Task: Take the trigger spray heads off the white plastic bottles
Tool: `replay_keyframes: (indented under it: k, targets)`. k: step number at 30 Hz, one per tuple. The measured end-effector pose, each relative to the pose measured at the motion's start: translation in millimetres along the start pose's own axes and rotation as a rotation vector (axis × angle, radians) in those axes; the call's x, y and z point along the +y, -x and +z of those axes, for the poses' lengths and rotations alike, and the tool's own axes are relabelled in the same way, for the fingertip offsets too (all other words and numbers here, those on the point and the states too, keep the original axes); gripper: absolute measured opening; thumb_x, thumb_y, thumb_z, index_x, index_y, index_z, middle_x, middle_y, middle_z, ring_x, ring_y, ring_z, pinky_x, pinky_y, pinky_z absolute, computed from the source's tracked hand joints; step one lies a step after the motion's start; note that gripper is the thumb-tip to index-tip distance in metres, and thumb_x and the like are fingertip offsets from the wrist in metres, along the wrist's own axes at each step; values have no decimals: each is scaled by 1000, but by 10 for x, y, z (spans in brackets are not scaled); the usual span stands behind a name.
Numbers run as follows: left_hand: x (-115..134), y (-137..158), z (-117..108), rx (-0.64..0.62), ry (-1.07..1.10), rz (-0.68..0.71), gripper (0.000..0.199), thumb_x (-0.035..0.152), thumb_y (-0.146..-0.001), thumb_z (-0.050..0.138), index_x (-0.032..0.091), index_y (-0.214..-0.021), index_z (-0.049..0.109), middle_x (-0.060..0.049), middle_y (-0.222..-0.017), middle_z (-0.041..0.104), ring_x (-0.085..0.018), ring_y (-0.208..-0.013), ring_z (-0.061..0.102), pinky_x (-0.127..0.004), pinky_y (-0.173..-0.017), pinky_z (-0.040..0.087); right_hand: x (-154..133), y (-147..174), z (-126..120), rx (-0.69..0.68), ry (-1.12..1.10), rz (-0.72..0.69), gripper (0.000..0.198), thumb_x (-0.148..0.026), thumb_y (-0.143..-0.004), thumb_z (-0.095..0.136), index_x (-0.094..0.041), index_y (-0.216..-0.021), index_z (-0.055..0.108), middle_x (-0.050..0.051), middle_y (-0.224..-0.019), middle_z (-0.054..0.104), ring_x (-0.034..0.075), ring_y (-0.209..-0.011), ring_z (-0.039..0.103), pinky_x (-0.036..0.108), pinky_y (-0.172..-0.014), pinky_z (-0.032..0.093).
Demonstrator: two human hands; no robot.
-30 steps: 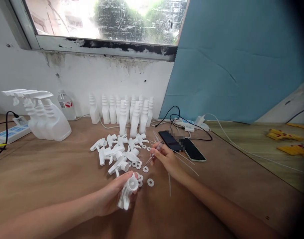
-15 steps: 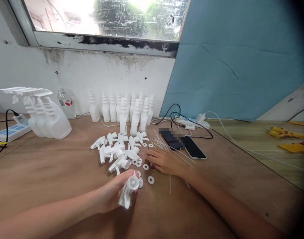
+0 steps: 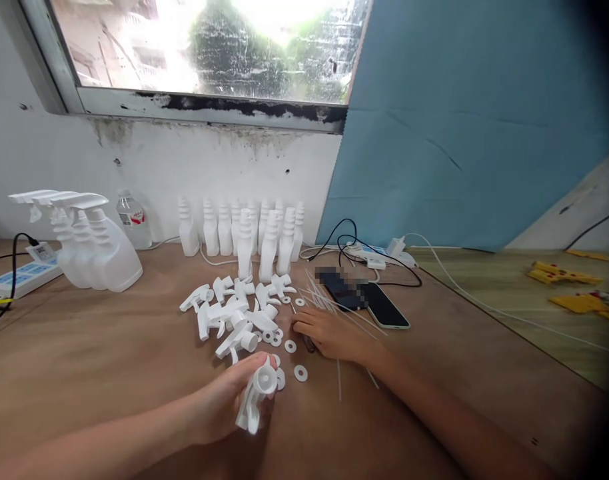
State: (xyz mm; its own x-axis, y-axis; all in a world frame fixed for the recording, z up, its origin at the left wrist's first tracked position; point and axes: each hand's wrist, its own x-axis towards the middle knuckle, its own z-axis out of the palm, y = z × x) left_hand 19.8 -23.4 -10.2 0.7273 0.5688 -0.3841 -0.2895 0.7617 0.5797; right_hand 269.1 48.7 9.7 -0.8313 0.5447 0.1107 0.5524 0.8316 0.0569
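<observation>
My left hand is closed round a white trigger spray head, its round screw collar facing up toward me. My right hand rests low over the table, fingers curled round a slim screwdriver-like tool. Its dark handle sticks out below the palm, and a thin tip shows past the fingers. Between the hands lie several flat white washers. A loose heap of white spray heads sits just beyond my left hand. Thin clear tubes lie beside and partly beneath my right hand.
White bottles without heads stand in rows near the wall. On the left are several bottles with spray heads, a water bottle and a power strip. Right of the tubes lie a phone, cables and another power strip.
My view has tilted up a little, so things sit lower in the picture. The tool under my right hand has turned, showing its thin tip and dark handle. My left hand keeps its spray head.
</observation>
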Motion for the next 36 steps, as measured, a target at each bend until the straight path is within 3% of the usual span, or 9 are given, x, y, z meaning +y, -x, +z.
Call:
replay_keyframes:
  k: [5,9,13,17,20,23,25,28,36]
  targets:
    - [-25,8,14,-56,-12,167,35,51,-90,49,17,-93,53,-2,-74,52,-10,-58,50,-20,-54,37,-19,8,-27,-4,11,13,27,2,-75,48,-13,-95,59,10,-99,60,21,-94,51,30,-77,41]
    - [-16,66,64,-215,-96,314,29,38,-83,59,15,-100,53,-6,-89,55,-13,-68,53,-23,-59,41,-20,13,-18,9,8,14,27,2,-77,46,-12,-96,59,10,-99,60,21,-93,51,30,-78,41]
    - [147,124,83,-265,-184,437,48,24,-68,71,22,-108,43,-3,-96,56,-14,-72,56,-23,-60,43,-3,16,6,11,-12,16,26,1,-79,46,-12,-96,60,9,-99,60,21,-93,51,31,-78,41]
    - [651,139,77,-45,-543,533,48,28,-78,67,25,-114,35,-5,-104,56,-16,-75,60,-25,-60,46,18,14,29,49,-30,1,26,0,-83,43,-12,-98,60,11,-102,60,21,-96,49,32,-81,41]
    - [1124,44,27,135,-908,689,54,35,-81,66,25,-120,30,-3,-93,59,-17,-77,61,-24,-62,46,29,14,57,74,-68,13,25,-1,-84,43,-13,-97,60,10,-100,59,21,-96,49,32,-82,42]
    - [1444,-148,-91,377,-1143,786,54,45,-82,63,24,-121,32,3,-74,53,-12,-60,51,-20,-51,37,38,16,104,112,-110,28,25,-1,-85,41,-14,-95,59,9,-98,59,20,-94,48,33,-83,42]
    - [1529,-287,-187,518,-1244,803,52,48,-82,60,22,-120,36,6,-64,45,-11,-54,44,-21,-49,33,44,19,142,139,-127,32,24,-1,-85,40,-14,-92,59,9,-98,59,21,-93,47,34,-83,42]
    - [1533,-435,-311,618,-1358,791,51,50,-82,57,19,-118,40,6,-60,44,-13,-53,46,-24,-53,35,55,23,191,163,-151,38,23,-2,-86,40,-15,-92,58,9,-99,58,21,-95,46,35,-85,41]
    - [1500,-478,-473,679,-1692,700,52,58,-80,52,16,-111,52,-2,-73,59,-20,-66,57,-30,-62,42,78,19,245,182,-186,39,24,-1,-84,41,-16,-93,57,8,-103,58,21,-96,45,37,-87,41]
